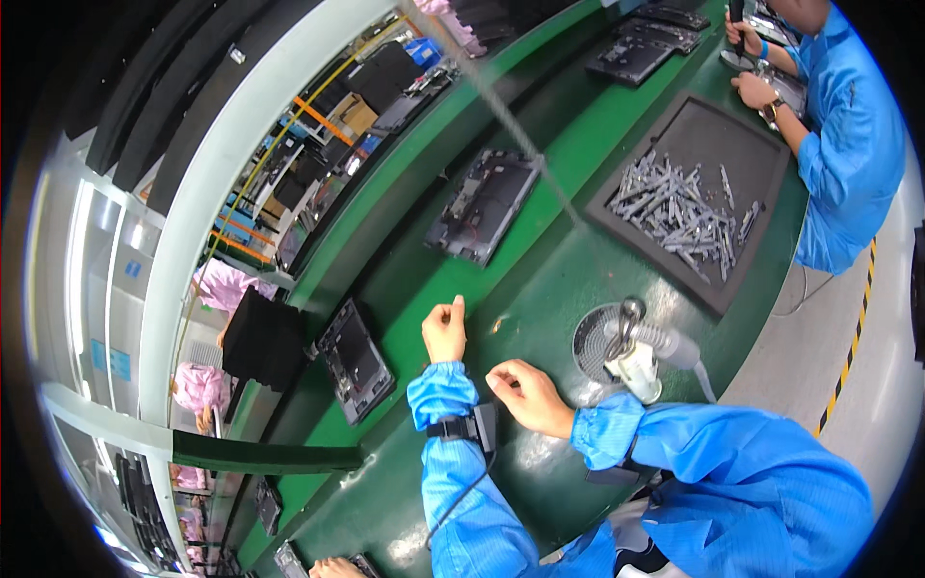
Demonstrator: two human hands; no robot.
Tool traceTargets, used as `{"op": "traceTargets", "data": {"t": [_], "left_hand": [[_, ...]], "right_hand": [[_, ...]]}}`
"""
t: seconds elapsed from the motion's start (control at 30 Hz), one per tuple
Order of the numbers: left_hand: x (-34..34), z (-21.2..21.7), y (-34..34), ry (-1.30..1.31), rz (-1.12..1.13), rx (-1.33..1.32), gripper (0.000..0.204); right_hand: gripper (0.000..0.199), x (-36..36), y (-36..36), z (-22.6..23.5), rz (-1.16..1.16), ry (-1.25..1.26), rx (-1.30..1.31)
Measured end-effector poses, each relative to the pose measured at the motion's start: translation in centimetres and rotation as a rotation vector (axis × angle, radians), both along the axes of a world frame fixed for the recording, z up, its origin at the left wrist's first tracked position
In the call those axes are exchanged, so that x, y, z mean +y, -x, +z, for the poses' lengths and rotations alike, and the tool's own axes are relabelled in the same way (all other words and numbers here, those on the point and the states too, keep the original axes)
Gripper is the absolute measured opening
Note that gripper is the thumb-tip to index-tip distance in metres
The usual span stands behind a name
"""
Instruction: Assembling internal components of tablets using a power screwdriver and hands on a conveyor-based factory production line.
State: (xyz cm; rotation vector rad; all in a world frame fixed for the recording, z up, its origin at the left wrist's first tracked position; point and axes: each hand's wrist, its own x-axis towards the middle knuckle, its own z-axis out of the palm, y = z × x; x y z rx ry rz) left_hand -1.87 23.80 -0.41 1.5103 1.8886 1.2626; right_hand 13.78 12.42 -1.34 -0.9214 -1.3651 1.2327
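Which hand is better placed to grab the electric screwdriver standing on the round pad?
Right. The right hand rests on the green table just beside the electric screwdriver on its round pad; the left hand is farther off, on its other side.

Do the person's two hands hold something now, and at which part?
Neither visibly holds anything. The left hand is loosely curled above the green table; the right hand rests near the left wrist strap.

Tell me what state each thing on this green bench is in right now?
left hand: loosely curled, holding nothing visible
right hand: loosely curled, resting on the bench
tray: loaded with grey metal parts
nearest panel: lying flat, untouched
electric screwdriver: set down on its round stand
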Motion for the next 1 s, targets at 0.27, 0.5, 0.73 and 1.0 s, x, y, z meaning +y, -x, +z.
{"op": "traceTargets", "data": {"t": [0.27, 0.5, 0.73, 1.0], "left_hand": [[11.8, 1.4, -3.3, 0.562, 0.261, 0.074, 0.075], [13.9, 2.6, -4.2, 0.627, 0.241, 0.097, 0.066], [11.1, 3.3, -4.7, 0.510, 0.213, -0.069, 0.047], [-5.8, 1.0, 0.1, 0.397, 0.282, -0.321, 0.044]], "right_hand": [[0.038, 0.8, -0.1, -0.9, -0.124, 0.144, 0.199], [0.043, 1.7, -0.1, -1.2, -0.191, 0.110, 0.183], [0.042, 2.0, -1.0, -1.5, -0.158, 0.148, 0.234], [0.051, 1.6, -1.2, -0.8, -0.094, 0.197, 0.237]]}}
